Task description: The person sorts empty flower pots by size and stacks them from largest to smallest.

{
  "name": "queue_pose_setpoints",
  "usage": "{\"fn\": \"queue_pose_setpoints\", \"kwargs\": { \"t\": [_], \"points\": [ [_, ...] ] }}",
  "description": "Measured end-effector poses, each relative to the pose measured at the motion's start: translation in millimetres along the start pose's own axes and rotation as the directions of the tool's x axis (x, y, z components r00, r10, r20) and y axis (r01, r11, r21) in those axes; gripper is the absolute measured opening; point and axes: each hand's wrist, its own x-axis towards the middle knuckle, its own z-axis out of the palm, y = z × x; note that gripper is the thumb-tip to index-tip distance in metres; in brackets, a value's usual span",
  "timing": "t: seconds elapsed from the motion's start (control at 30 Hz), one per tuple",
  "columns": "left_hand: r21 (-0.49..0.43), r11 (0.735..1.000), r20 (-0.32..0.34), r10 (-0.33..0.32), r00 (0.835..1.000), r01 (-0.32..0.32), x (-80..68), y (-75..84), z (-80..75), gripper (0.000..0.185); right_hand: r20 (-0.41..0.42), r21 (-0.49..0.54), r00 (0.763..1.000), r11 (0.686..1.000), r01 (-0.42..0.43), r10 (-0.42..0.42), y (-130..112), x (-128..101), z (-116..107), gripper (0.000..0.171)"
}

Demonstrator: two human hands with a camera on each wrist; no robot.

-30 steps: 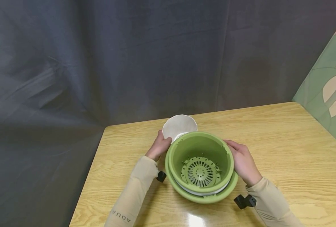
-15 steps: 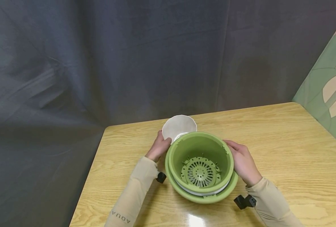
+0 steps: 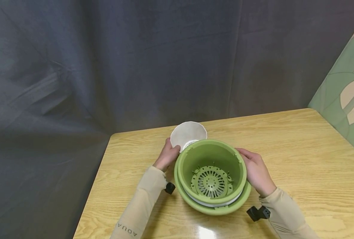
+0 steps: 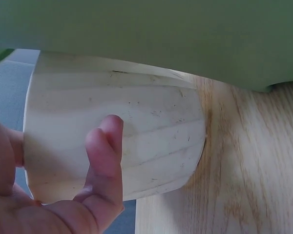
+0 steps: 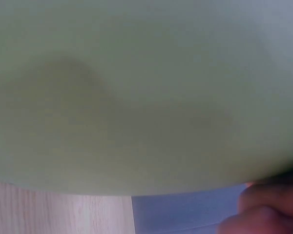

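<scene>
A green plastic pot [image 3: 211, 157] with a slotted green disc [image 3: 211, 182] at its bottom stands in a green saucer [image 3: 195, 205] with a white ring [image 3: 214, 203] inside it. My right hand [image 3: 256, 171] curls against the pot's right wall; in the right wrist view the pot [image 5: 136, 97] fills the frame and my fingertips [image 5: 263, 217] show at the lower right. My left hand [image 3: 168, 154] grips a pale wooden pot [image 3: 189, 132], tilted on its side behind the green pot's left rim. In the left wrist view a finger [image 4: 105, 156] lies across the wooden pot [image 4: 151, 141].
All of it sits on a light wooden table [image 3: 299, 159], near its far left corner [image 3: 112, 136]. A dark cloth backdrop [image 3: 135, 66] hangs behind the table, and a green patterned wall [image 3: 344, 93] stands at the right. Black camera mounts [image 3: 257, 212] are strapped to both wrists.
</scene>
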Motion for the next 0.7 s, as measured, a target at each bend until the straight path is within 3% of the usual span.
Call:
{"fn": "queue_pose_setpoints", "kwargs": {
  "t": [0.7],
  "points": [
    [-0.028, 1.000, -0.016, 0.012, 1.000, -0.013, -1.8, -1.2, -2.4, 0.061, -0.006, -0.020, 1.000, 1.000, 0.001, -0.001, -0.6, -0.7, 0.5, 0.044]
  ]
}}
